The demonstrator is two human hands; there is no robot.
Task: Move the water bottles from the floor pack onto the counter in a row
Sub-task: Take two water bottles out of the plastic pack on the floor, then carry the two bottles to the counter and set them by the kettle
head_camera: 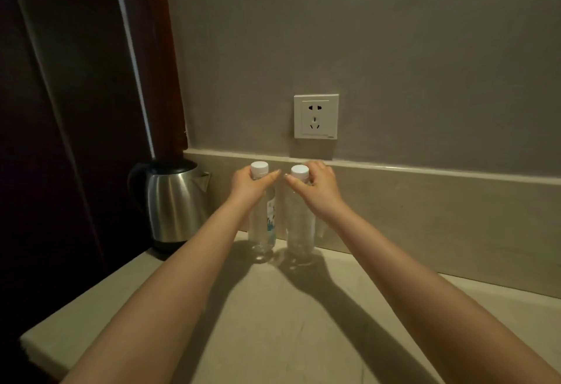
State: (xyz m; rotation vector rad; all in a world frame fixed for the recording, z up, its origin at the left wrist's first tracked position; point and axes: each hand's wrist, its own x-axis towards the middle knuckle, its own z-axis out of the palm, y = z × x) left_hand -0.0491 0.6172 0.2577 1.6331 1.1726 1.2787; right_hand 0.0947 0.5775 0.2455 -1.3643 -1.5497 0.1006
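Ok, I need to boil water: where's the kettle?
Head view: the kettle stands on the counter at far left, beside the bottle the left hand holds.

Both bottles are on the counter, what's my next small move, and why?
Probably release both: the left hand and right hand each grip a neck, while the left bottle and right bottle stand upright, side by side, on the counter.

— Dim, warm light here; two long dark shadows cross the worktop (303, 338).
— Left of the frame is nearly black. Soft glare on the kettle (176, 201); edges bow, slightly soft.
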